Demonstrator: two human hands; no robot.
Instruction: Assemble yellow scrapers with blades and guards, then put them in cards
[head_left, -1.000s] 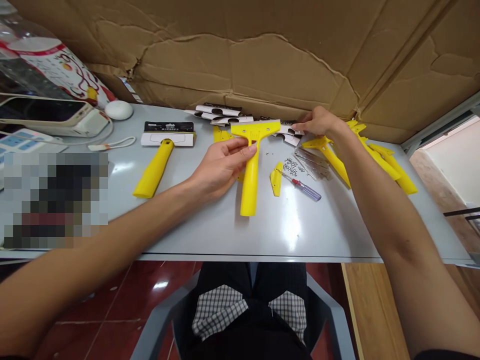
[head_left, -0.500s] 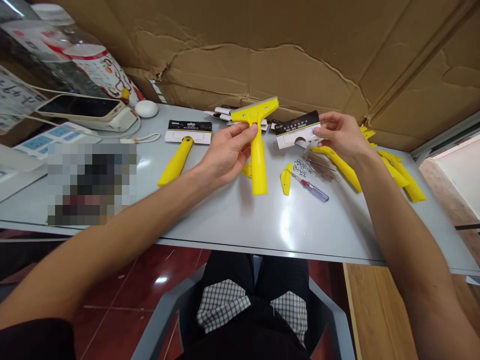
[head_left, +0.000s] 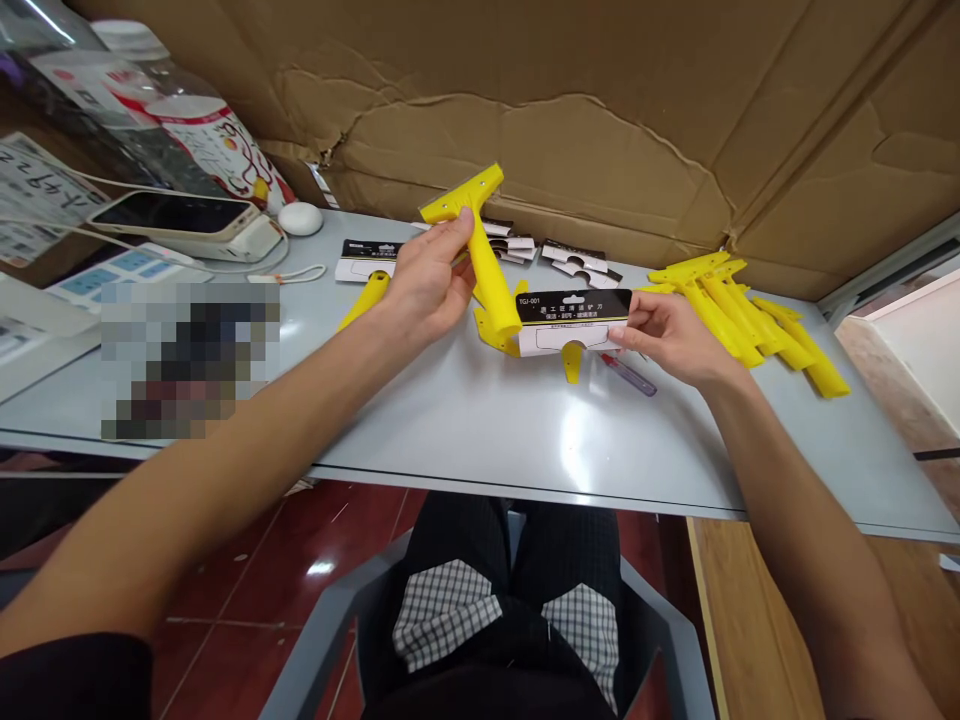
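A yellow scraper (head_left: 487,265) is tilted in my left hand (head_left: 431,275), its wide head up and to the left and its handle end down towards the right. My right hand (head_left: 667,335) pinches the right end of a black and white header card (head_left: 574,318), whose left edge is at the scraper's handle end. Whether the two touch I cannot tell. Beneath the card, a yellow scraper plate (head_left: 572,364) and a screwdriver (head_left: 630,375) lie partly hidden on the table. Another yellow scraper (head_left: 367,298) with a card (head_left: 358,262) lies left of my left hand.
Several yellow scraper handles (head_left: 750,315) are piled at the right. More folded cards (head_left: 577,262) lie by the cardboard wall (head_left: 540,140). A phone (head_left: 176,215), cables and bottles (head_left: 202,130) take up the left of the table (head_left: 480,430).
The scraper in my left hand has tilted, its head going left and its handle end swinging right. My right hand has brought the card down and left, close to the handle end.
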